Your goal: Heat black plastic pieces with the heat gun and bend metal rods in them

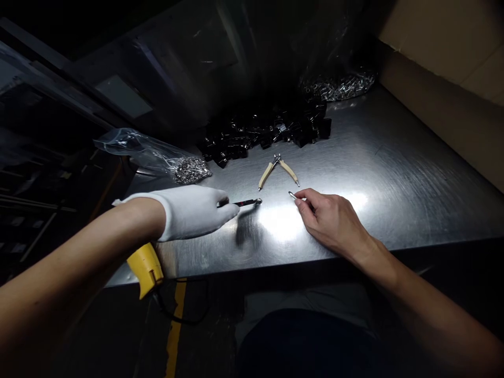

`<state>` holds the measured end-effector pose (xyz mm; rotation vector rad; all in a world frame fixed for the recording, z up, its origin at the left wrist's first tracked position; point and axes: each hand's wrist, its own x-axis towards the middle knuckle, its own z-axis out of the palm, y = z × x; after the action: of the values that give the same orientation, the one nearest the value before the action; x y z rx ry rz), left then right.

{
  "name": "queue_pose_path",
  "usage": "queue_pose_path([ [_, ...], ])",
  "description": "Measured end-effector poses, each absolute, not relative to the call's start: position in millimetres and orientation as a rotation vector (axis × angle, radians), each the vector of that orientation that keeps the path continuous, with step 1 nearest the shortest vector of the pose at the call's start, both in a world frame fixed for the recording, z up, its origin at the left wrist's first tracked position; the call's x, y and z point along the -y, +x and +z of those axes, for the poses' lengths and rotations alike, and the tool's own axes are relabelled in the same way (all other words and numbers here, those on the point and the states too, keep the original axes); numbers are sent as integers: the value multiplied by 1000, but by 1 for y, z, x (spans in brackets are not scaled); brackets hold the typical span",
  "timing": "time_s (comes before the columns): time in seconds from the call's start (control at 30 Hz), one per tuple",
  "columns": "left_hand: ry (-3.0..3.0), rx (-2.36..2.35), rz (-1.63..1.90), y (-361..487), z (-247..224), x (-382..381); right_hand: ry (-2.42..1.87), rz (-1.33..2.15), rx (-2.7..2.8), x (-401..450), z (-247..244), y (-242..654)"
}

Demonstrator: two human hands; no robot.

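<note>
My left hand (199, 210), in a white glove, holds a thin black piece (246, 202) with a small metal fitting at its right end, just above the metal table (212, 257). Bare and resting at the table's front, my right hand (328, 215) pinches a small silvery metal part (292, 195) between thumb and forefinger. The two held things are apart. Behind them, cutters with cream handles (288, 171) lie spread on the table, touched by neither hand.
Black parts (265, 134) are heaped at the back. Plastic bags of small metal pieces lie at left (191, 169) and back right (342, 86). A yellow tool (145, 268) juts past the front left edge. Cardboard (449, 68) stands at right.
</note>
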<state>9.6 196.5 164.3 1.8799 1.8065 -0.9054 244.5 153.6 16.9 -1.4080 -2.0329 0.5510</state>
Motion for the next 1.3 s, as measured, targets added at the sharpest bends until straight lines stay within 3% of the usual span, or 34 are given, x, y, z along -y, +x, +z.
queue_pose_path([
  [0.2,1843,-1844,-799,3,153,-179,-1402,549,2019,-153,21,246],
  [0.57,1578,-1757,42,-16,91,-119,-1595,34,2045,-172,24,275],
  [0.73,1277,-1494,296,-28,80,-100,-914,521,2087,-167,42,247],
  [0.9,1107,-1295,388,-39,77,-89,-727,801,2038,-167,50,227],
  [0.97,1099,-1236,434,-43,71,-86,-862,736,2040,-173,52,223],
  [1.13,1052,-1155,718,-40,59,-79,-1733,307,2115,-210,59,189],
  [1.3,1043,-1400,954,-28,67,-71,-1972,237,2163,-245,63,140],
])
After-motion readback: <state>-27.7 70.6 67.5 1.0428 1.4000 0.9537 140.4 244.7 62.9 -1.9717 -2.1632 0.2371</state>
